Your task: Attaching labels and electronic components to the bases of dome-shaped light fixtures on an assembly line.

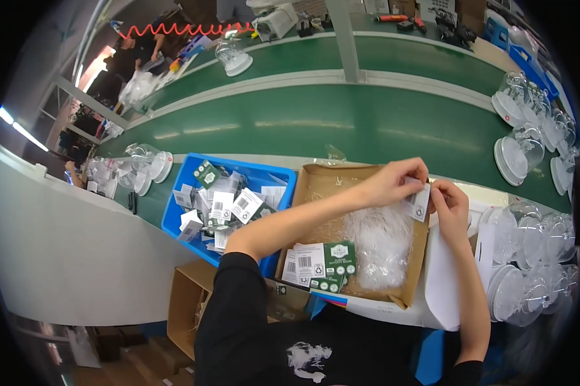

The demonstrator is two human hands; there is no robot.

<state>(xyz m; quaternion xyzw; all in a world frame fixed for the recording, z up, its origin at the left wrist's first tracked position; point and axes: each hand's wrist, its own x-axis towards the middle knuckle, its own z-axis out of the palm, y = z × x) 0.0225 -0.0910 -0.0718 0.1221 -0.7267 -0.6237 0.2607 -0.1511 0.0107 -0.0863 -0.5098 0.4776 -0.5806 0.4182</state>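
Note:
Over the far right corner of a shallow cardboard tray (pixel 316 183), both hands meet at a small white printed tag (pixel 420 204). My left hand (pixel 396 183) is closed, pinching the tag near its upper edge. My right hand (pixel 451 204) is closed just right of the tag, its fingertips together; what they pinch is too small to make out. Below the hands lies a tangled heap of clear plastic loops (pixel 381 251) in the tray. Several white and green tags (pixel 312 260) rest in the tray's near left corner.
A blue bin (pixel 174 215) full of folded tags stands left of the tray. Clear domes on white bases (pixel 512 289) crowd the right side; more domes (pixel 150 161) sit at left. Beyond runs a green conveyor belt (pixel 290 122). Below is an open cardboard box (pixel 186 302).

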